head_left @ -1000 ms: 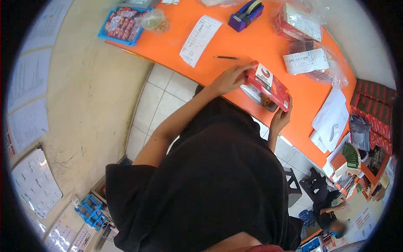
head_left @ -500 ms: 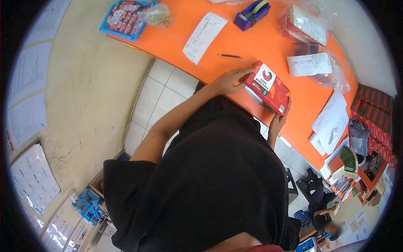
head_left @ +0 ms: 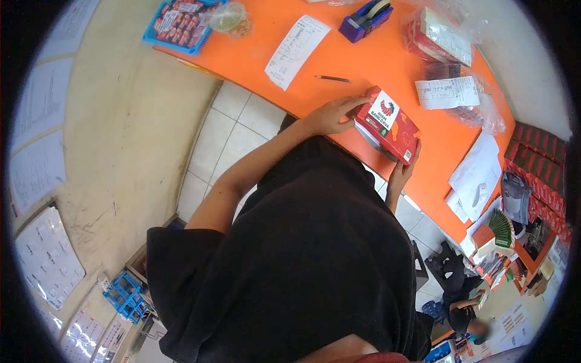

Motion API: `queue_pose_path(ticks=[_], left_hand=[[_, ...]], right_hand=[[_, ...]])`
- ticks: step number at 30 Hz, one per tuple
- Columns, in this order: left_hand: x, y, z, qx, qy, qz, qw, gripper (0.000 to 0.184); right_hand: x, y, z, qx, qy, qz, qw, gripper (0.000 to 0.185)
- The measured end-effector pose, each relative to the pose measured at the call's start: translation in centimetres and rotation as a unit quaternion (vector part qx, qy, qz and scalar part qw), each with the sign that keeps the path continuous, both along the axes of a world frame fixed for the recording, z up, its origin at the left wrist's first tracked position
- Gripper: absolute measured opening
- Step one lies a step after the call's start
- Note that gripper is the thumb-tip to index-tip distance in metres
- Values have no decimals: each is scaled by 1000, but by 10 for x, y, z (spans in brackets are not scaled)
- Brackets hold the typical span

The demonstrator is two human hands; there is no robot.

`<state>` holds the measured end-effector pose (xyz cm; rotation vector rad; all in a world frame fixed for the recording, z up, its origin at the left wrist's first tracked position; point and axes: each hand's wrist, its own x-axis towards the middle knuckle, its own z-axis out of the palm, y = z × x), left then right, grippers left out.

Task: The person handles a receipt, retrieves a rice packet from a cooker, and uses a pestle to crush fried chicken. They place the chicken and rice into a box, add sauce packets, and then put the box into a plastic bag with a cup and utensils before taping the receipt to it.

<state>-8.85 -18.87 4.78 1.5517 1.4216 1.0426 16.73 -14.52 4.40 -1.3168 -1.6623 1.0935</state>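
Observation:
A red food box (head_left: pixel 396 130) with a white label and the words "Ayam Bang Dava" is held at the near edge of the orange table (head_left: pixel 254 57). My left hand (head_left: pixel 333 116) grips its left end, thumb and fingers closed on the cardboard. At the opposite end, my right hand (head_left: pixel 404 172) is wrapped round the lower right corner. The box is tilted, with its printed lid facing up. Just beyond it lie a dark pencil (head_left: pixel 332 78) and a long printed receipt (head_left: pixel 297 51).
A blue tape dispenser (head_left: pixel 365 21) stands at the back. Bagged boxes (head_left: pixel 445 39), one under a receipt (head_left: pixel 448 92), lie to the right. A blue basket of sachets (head_left: pixel 178 24) sits far left, beside a bagged cup (head_left: pixel 230 18). Another person (head_left: pixel 463 314) is at lower right.
Both hands keep their hold on the box, with almost no movement. The view has shifted very slightly.

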Motion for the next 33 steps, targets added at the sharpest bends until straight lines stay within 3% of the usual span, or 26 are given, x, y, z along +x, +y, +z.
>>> queue_pose_path(ticks=[7,9,11,14,16,19,20,22,23,25,26,27,29,30,31,32,33], left_hand=[[-1,-5,14,73,22,-15,997,68],[5,-7,14,63,31,4,998,67],[8,-4,13,54,39,23,998,66],[8,3,3,-32,-14,-11,999,59],[16,3,-18,-1,-165,18,986,51],[17,5,-28,40,-114,43,992,51],[19,5,-29,17,-174,50,983,48],[21,9,-31,-24,-245,64,967,46],[21,9,-33,-69,-312,88,944,44],[20,8,-24,-88,-319,106,938,43],[19,7,-34,-82,-319,99,939,42],[18,7,-41,-73,-317,92,941,41],[18,5,-35,-7,-267,114,957,38],[16,2,-18,61,-90,108,988,32],[13,1,-5,125,89,103,983,28],[10,1,2,135,97,107,980,28],[8,2,7,158,150,52,975,25]], right_hand=[[0,-7,-2,-13,2,2,1000,60],[2,-14,-4,-85,88,26,992,64],[4,-16,0,-70,90,42,993,64],[-3,-18,-21,-34,75,14,997,62],[-15,-19,-26,9,17,-20,1000,57],[-13,-15,-14,-48,76,-2,996,52],[-8,-15,-14,-45,75,-11,996,52],[-1,-11,-15,-175,233,-13,957,41],[7,-10,-20,-175,232,-12,957,41],[21,-5,-31,-179,259,6,949,34],[23,-1,-27,-130,132,24,982,29],[29,4,-24,-125,138,35,982,29],[38,16,-15,-135,123,77,980,31],[39,20,-6,-81,27,68,994,35],[36,26,9,-26,-69,54,996,40],[6,21,46,115,-179,-19,977,40],[-9,15,42,124,-173,-18,977,40]])
